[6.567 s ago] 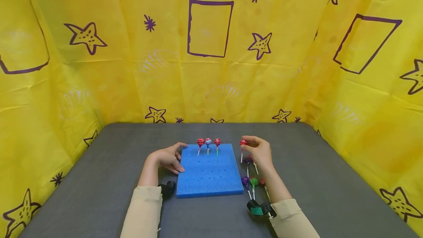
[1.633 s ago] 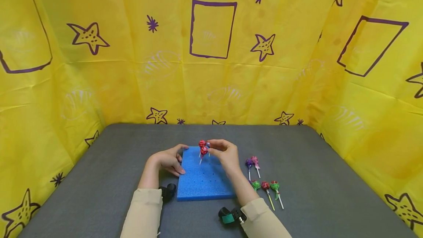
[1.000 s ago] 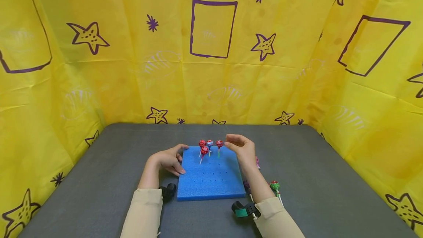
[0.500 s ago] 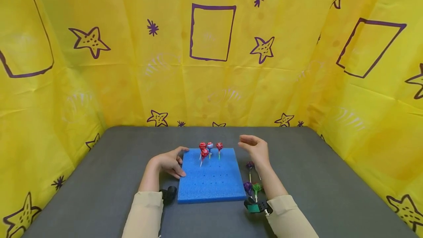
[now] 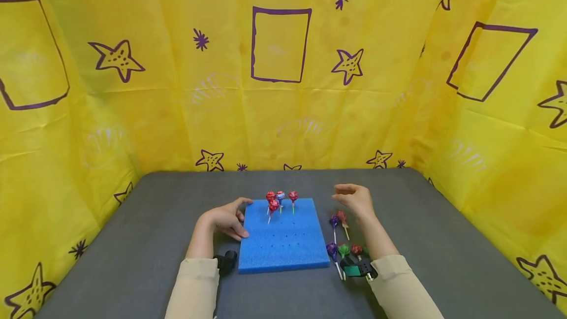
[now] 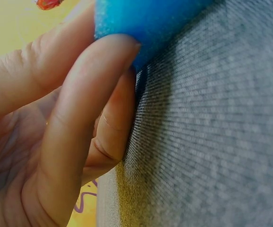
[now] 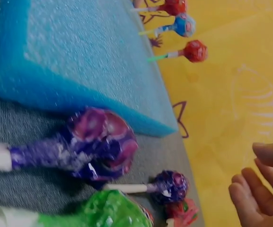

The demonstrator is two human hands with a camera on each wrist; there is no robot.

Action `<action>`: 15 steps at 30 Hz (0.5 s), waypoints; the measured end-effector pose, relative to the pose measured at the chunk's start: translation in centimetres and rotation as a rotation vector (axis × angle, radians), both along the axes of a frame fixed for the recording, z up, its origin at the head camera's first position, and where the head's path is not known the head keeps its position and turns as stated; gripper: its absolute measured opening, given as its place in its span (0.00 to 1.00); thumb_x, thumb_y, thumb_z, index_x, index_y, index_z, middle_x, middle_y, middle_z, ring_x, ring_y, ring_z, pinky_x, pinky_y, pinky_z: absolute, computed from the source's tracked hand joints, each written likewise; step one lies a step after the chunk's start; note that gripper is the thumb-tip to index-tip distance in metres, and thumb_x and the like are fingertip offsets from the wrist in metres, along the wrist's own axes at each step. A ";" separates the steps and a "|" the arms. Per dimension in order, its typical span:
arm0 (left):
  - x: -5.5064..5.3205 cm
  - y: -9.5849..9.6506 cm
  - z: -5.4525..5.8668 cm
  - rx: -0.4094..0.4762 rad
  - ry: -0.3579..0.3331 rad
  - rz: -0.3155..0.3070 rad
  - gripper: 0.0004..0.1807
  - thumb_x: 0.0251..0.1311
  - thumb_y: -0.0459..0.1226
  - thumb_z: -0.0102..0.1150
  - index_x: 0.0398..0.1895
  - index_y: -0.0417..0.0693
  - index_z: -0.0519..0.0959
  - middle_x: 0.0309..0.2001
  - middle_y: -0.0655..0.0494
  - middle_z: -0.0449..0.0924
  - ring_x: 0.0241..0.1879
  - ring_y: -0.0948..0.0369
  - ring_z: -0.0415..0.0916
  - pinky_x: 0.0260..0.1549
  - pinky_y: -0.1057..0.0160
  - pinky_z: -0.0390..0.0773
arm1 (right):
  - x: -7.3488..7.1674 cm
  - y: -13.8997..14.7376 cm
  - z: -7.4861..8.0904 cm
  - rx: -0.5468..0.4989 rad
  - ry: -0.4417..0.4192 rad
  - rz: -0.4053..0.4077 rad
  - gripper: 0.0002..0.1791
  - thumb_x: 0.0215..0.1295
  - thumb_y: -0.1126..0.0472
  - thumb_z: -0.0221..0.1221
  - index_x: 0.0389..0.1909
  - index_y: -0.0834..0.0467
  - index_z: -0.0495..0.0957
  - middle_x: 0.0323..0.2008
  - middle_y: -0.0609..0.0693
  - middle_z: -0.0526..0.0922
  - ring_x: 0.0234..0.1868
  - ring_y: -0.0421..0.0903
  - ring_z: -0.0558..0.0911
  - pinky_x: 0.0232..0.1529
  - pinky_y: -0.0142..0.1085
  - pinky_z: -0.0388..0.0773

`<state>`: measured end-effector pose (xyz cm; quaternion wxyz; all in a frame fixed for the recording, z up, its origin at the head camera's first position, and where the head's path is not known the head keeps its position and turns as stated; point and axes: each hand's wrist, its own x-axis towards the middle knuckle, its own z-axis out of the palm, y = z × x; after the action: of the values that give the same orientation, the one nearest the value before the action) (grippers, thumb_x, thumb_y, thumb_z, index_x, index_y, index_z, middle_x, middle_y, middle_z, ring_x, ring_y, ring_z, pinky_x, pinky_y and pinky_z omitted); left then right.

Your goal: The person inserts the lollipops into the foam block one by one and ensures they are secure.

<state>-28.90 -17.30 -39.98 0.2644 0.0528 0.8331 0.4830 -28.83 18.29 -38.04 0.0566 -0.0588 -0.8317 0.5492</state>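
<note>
A blue foam block (image 5: 283,255) lies on the dark grey table, with rows of small holes in its top. Several wrapped lollipops stand in its far part: a blue-and-white lollipop (image 5: 280,195) and red ones, including a leaning front red lollipop (image 5: 273,205). My left hand (image 5: 227,219) holds the block's left edge, thumb and forefinger spread along it; the left wrist view shows fingertips against the foam (image 6: 122,19). My right hand (image 5: 356,201) hovers right of the block, fingers loosely bent with nothing between them, above and beyond a loose pinkish-red lollipop (image 5: 341,216) and a purple lollipop (image 5: 334,221).
Nearer me on the right lie another purple lollipop (image 5: 331,249), a green lollipop (image 5: 343,250) and a red lollipop (image 5: 356,249), partly covered by the right wrist's camera (image 5: 354,269). A yellow patterned curtain (image 5: 283,127) rises behind the table (image 5: 168,201).
My right hand brought a red lollipop from the right to the block, where it now stands in front of the back row. The hand let go and moved back right. The left hand stayed put.
</note>
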 end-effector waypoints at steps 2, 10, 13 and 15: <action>0.0 0.0 0.0 0.002 -0.001 0.000 0.53 0.49 0.27 0.72 0.75 0.53 0.52 0.45 0.45 0.65 0.27 0.57 0.80 0.30 0.62 0.88 | 0.1 0.2 0.0 0.011 -0.011 0.009 0.22 0.61 0.66 0.64 0.57 0.67 0.78 0.57 0.65 0.81 0.56 0.57 0.82 0.59 0.43 0.83; -0.1 0.0 -0.1 -0.001 0.002 0.016 0.52 0.49 0.26 0.72 0.75 0.53 0.54 0.44 0.46 0.66 0.26 0.58 0.80 0.30 0.63 0.87 | 0.3 1.3 -0.2 0.081 -0.062 0.062 0.24 0.56 0.70 0.65 0.55 0.72 0.77 0.57 0.69 0.80 0.43 0.50 0.85 0.53 0.46 0.84; 0.0 0.0 -0.2 -0.004 -0.002 0.030 0.51 0.48 0.26 0.72 0.74 0.54 0.55 0.43 0.46 0.66 0.26 0.58 0.80 0.30 0.63 0.87 | 0.4 1.6 -0.5 0.096 -0.083 0.076 0.25 0.53 0.71 0.66 0.55 0.72 0.77 0.56 0.69 0.80 0.44 0.50 0.84 0.52 0.46 0.84; 0.0 0.0 -0.2 -0.009 -0.001 0.032 0.51 0.48 0.26 0.72 0.74 0.54 0.55 0.43 0.46 0.67 0.26 0.58 0.79 0.30 0.63 0.87 | 0.3 1.7 -0.6 0.104 -0.091 0.082 0.26 0.52 0.71 0.66 0.55 0.72 0.78 0.56 0.69 0.80 0.47 0.53 0.84 0.53 0.45 0.85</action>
<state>-28.88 -17.25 -40.16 0.2574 0.0381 0.8359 0.4833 -28.50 19.98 -38.66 -0.0010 -0.0466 -0.8626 0.5038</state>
